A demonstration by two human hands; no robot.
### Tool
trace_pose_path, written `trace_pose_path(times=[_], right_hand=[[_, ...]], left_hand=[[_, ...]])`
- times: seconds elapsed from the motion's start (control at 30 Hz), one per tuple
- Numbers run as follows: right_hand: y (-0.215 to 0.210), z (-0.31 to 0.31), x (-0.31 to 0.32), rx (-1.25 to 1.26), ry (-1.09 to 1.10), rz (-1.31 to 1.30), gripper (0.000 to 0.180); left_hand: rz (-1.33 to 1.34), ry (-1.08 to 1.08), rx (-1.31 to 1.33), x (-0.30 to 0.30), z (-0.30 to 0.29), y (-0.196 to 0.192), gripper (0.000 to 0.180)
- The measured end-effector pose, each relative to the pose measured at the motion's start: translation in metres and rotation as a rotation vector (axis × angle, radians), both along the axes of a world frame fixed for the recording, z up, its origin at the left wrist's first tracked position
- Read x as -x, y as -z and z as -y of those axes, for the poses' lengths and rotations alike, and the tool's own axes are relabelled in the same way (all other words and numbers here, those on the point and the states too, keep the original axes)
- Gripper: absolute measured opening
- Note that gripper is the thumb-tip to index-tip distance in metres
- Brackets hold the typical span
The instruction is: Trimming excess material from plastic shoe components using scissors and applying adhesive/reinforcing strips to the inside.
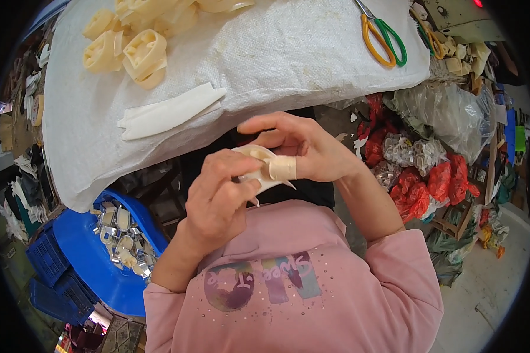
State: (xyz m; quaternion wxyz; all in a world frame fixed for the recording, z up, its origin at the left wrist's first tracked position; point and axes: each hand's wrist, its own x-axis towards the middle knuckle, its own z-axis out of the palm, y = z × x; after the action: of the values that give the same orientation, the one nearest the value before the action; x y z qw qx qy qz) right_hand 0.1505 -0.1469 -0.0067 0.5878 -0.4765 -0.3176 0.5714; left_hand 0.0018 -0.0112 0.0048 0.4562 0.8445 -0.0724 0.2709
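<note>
A cream, curved, thin-walled piece is held in front of my chest, just off the near edge of the covered table. My left hand is closed on it, with thumb and fingers pinching its left side. My right hand steadies its right side, its thumb against the piece and its forefinger reaching out above. A cream band wraps the right thumb. The fingers partly hide the piece, so its full shape cannot be made out. On the table in front lies a flat white strip.
Several cream moulded pieces are heaped on the white woven cover. Scissors with orange and green handles lie at the far right. A blue tub of small metallic and cream parts stands left; red plastic bags lie right.
</note>
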Motion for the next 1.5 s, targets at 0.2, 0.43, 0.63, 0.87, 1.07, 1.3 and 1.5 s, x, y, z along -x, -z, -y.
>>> trace_pose_path(times=[0.2,0.43,0.63,0.87,1.07,1.3,1.5], right_hand=[[0.017,-0.005,0.013,-0.113,0.278,0.26,0.059],[0.01,-0.007,0.014,-0.292,0.445,0.523,0.032],[-0.001,-0.013,0.027,-0.18,0.609,0.849,0.014],[0.003,-0.01,0.023,-0.181,0.567,0.334,0.016],[-0.005,-0.007,0.018,-0.123,0.551,0.553,0.014],[-0.001,-0.01,0.026,-0.159,0.664,0.933,0.006],[0.01,-0.006,0.015,-0.112,0.676,0.003,0.011]], left_hand=[[-0.048,-0.15,0.267,0.0,0.0,0.01,0.016],[-0.132,-0.258,0.84,-0.006,0.01,0.0,0.024],[-0.158,-0.13,0.922,-0.01,0.012,0.007,0.015],[-0.231,-0.216,0.969,-0.012,0.013,0.002,0.016],[-0.232,-0.142,0.871,-0.009,0.012,0.006,0.014],[-0.347,-0.125,0.905,-0.011,0.016,0.0,0.017],[-0.367,-0.136,1.052,-0.007,0.01,0.01,0.014]])
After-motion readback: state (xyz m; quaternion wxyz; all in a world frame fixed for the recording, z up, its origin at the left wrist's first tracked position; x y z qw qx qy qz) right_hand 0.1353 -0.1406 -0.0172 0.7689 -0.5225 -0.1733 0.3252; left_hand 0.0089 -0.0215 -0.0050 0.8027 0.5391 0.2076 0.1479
